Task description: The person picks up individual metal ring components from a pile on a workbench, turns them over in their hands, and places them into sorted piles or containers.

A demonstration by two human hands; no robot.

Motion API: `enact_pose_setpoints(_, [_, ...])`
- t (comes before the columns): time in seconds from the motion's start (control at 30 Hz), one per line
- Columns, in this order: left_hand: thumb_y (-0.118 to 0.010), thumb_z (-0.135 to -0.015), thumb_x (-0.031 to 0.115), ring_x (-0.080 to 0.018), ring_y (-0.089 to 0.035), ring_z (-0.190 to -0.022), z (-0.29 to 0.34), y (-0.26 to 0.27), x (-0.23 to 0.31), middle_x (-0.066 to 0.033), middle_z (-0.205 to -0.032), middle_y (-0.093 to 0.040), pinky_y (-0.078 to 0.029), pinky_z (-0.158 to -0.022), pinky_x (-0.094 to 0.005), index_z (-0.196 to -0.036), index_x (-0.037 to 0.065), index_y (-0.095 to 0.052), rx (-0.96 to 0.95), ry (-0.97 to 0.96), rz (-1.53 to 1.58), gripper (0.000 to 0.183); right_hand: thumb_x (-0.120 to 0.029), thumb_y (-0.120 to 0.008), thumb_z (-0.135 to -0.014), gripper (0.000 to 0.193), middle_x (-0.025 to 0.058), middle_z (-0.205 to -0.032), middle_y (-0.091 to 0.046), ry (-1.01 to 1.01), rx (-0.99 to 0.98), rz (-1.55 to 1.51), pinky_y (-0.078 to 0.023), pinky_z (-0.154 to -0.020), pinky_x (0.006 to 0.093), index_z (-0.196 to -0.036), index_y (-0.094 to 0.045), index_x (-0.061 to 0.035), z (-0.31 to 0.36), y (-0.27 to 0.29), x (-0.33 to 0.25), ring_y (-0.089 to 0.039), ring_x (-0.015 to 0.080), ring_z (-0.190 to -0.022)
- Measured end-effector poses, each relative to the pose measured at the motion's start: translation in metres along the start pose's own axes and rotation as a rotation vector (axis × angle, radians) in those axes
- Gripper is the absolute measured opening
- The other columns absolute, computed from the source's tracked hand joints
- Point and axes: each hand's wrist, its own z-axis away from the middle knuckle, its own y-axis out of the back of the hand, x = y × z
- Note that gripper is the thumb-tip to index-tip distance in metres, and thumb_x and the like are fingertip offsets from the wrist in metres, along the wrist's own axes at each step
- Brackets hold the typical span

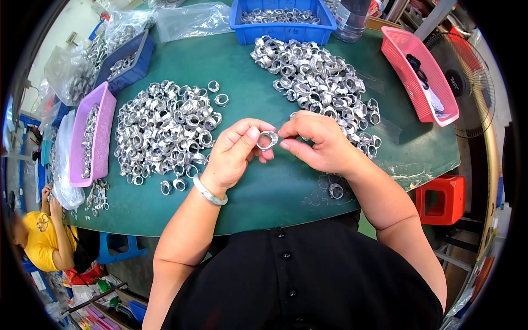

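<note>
— What did you have in your hands?
— You pinched 1 metal ring (268, 140) between both: your left hand (234, 154) gripped its left side, your right hand (319, 142) its right edge.
— Where was it?
— Above the green table (286, 187), between 2 heaps: the left pile of rings (162, 129) and the right pile of rings (316, 82).

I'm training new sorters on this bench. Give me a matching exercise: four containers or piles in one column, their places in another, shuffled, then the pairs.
Things:
1. Pink plastic basket
2. Blue plastic bin of metal rings
3. Lilac plastic tray
4. Single silver metal ring

Places:
A. Left edge of the green table
B. Between the left hand and right hand
C. Right side of the table
D. Far edge, middle

Pairs: 1-C, 2-D, 3-A, 4-B
</note>
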Motion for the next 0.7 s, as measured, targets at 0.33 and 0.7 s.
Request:
enact_pose_setpoints(0.33, [-0.057,-0.089,0.012,-0.0263,-0.063,-0.069,-0.005,0.049,0.044,-0.0097,-0.082,-0.067,-0.047,-0.066,-0.0357,-0.092,0.005,-0.065,0.818,-0.651,-1.503,0.011,-0.008,-0.067,-0.077,0.014,0.0092,-0.082,-0.063,-0.071,0.144,0.258,-0.048,-0.072,0.0379,-0.09,-0.062,-0.0048,-0.002,0.012,0.014,-0.06,0.0287,-0.081])
enact_pose_setpoints(0.7, [-0.064,-0.079,0.016,-0.025,-0.054,-0.097,-0.002,0.058,0.036,-0.0038,-0.093,-0.062,-0.03,-0.094,-0.0478,-0.089,0.012,-0.067,0.883,-0.389,-1.741,0.011,-0.017,-0.069,-0.076,0.043,0.0144,-0.12,-0.052,-0.149,-0.081,0.821,-0.041,-0.095,0.0442,-0.117,-0.057,-0.0089,-0.076,0.033,0.047,-0.048,0.0345,-0.113])
